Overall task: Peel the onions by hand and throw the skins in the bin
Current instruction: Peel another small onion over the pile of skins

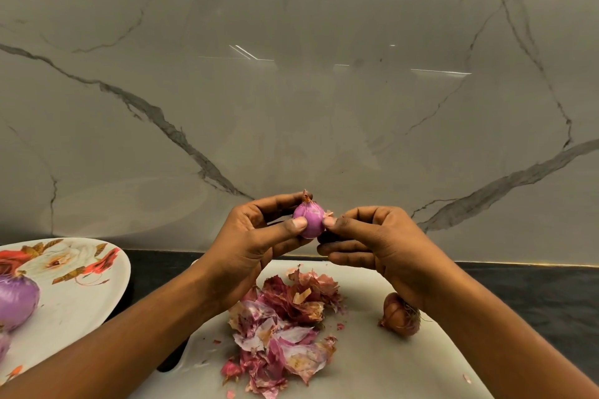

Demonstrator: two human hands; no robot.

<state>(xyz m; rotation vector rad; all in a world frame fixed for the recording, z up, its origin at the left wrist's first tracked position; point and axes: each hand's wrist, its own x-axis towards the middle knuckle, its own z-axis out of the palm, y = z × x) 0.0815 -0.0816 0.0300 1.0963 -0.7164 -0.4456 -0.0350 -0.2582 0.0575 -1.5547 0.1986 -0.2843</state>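
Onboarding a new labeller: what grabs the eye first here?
The small purple onion held up mid-frame, gripped by the left hand while the right hand pinches skin at its side. Below, a heap of pink skins on the white board, an unpeeled onion to its right. A floral plate sits far left.

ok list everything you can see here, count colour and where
held onion: 1, purple, mostly peeled, above board
unpeeled onion: 1, brown, on board, right
skins: 1 pile, pink-purple, board centre
cutting board: 1, white, on counter
plate: 1, white floral, left
peeled onion: at least 1, purple, on plate
counter: 1, dark
wall: 1, grey marble, behind
left hand: grips held onion
right hand: pinches held onion's side
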